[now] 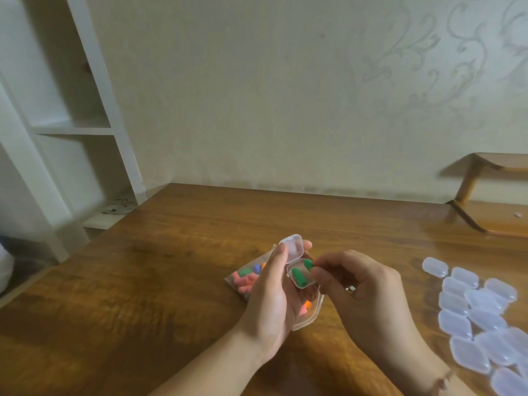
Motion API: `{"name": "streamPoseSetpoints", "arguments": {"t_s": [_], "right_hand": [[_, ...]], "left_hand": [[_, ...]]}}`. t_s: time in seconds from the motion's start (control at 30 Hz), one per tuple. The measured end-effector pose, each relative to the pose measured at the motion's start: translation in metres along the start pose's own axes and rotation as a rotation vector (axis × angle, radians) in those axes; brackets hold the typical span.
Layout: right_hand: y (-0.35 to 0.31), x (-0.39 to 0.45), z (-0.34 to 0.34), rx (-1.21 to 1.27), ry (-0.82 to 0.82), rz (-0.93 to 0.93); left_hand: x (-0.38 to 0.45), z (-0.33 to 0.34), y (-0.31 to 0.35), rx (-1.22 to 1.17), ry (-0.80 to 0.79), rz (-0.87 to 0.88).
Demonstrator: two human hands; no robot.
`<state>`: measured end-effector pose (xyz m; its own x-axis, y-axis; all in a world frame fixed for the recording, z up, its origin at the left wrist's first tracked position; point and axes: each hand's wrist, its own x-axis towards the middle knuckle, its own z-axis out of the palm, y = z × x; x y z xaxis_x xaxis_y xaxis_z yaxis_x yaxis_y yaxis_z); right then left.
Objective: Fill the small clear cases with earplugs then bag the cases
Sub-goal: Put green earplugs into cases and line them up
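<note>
Wooden table point(171, 281) below; my left hand point(268, 298) grips an open clear case point(300, 270), my right hand point(363, 284) pinching a second green earplug point(308, 264) into it.

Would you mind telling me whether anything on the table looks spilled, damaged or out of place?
Nothing stands out. The open case in the left hand holds two green earplugs, and the spare cases lie heaped but intact.
</note>
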<state>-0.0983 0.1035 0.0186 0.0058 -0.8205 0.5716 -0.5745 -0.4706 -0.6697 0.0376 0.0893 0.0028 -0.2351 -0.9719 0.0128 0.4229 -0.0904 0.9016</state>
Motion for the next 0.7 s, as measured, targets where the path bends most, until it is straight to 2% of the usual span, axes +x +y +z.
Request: {"name": "streamPoseSetpoints", "arguments": {"t_s": [0.23, 0.37, 0.43, 0.57, 0.7], "right_hand": [[0.008, -0.002, 0.010, -0.002, 0.011, -0.015], [0.006, -0.004, 0.003, 0.140, 0.042, 0.013], [0.005, -0.002, -0.003, 0.221, 0.089, 0.102], [0.007, 0.003, -0.012, 0.409, -0.044, 0.309], [0.011, 0.002, -0.017, 0.466, -0.227, 0.367]], "left_hand": [[-0.001, 0.002, -0.001, -0.082, -0.022, -0.021], [0.000, -0.003, 0.001, -0.167, -0.031, -0.068], [0.001, -0.005, 0.002, -0.143, -0.020, -0.066], [0.002, -0.006, 0.001, 0.083, -0.052, 0.035], [-0.001, -0.003, 0.000, 0.536, -0.125, 0.232]]}}
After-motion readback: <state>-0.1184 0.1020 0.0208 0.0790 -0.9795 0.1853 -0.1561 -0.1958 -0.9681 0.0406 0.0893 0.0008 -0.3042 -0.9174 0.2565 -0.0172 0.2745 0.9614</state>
